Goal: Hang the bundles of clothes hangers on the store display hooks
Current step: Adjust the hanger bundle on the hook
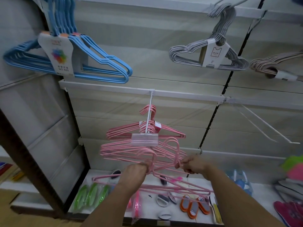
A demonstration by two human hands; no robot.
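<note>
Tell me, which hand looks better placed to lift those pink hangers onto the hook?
Probably the right hand. It pinches the pink hangers by their curved tops, nearest the hook, below its end. The left hand grips lower on the necks, better suited to steadying them.

Pale slatted back panel running behind whole display, white horizontal rails crossing it. Black slotted upright dividing bays. Dark brown post leaning along left side. White bottom shelf lying below, carrying small packaged goods. Dim, even lighting falling throughout.
</note>
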